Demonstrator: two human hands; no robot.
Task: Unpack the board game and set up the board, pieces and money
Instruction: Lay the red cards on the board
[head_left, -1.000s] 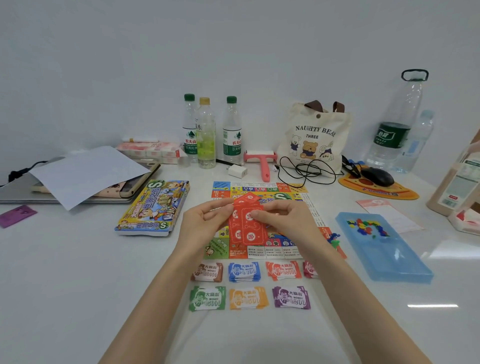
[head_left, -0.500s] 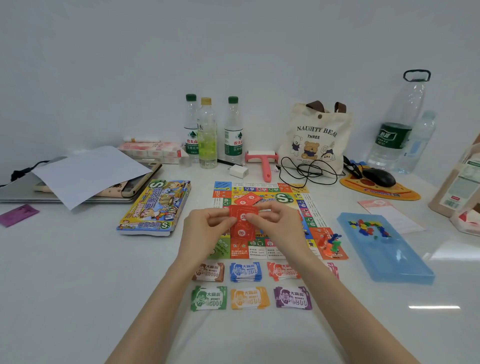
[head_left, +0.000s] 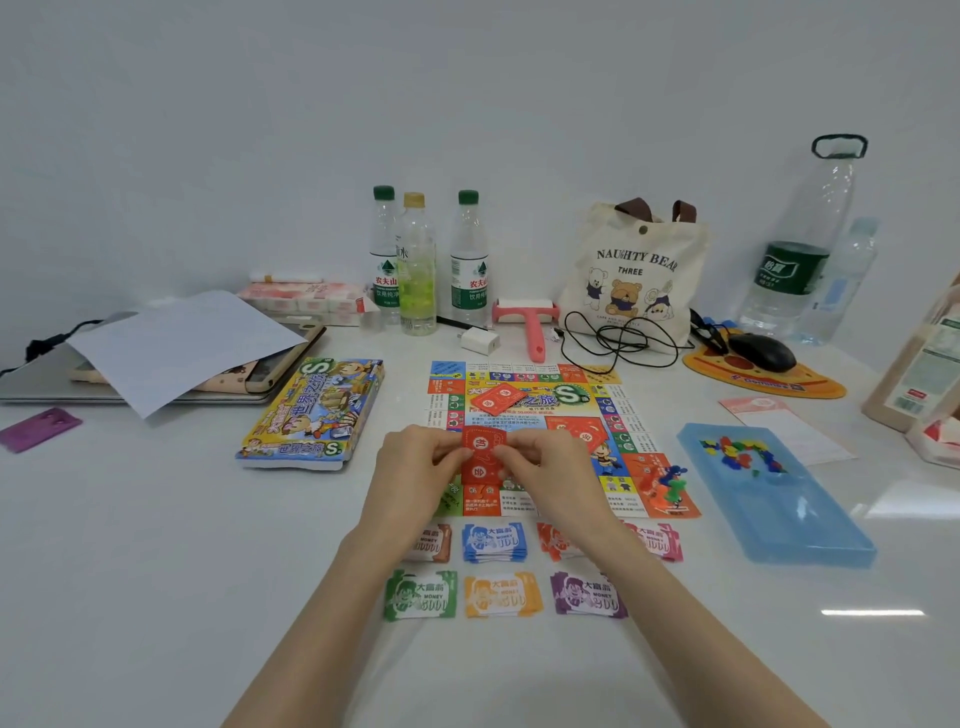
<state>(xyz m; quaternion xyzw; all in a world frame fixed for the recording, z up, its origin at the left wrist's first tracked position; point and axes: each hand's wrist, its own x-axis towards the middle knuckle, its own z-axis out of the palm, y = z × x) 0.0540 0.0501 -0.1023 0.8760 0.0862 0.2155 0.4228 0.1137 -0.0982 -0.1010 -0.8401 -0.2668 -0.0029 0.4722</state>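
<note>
Red, thin and printed with white characters, the small stack of paper cards is pinched at its two sides between thumb and curled fingers. The left hand grips its left edge and the right hand its right edge. Both hands are closed on the stack and hold nothing else.

The stack is held just above the near middle of the flat multicoloured paper game board. A second red card pile lies tilted on the board's centre panel, and small coloured plastic pawns stand at its near right corner. Sorted piles of paper play money lie in two rows between the board and the person. The printed cardboard game box lies left of the board, and a pale blue plastic tray holding small coloured pieces lies to its right.

Assessment: the cards look very light, flexible and smooth-faced, so they are liable to slide and fan apart. Holding them at opposite edges and squaring them before laying them flat seems soundest. A one-sided pinch risks spilling the stack.
</note>
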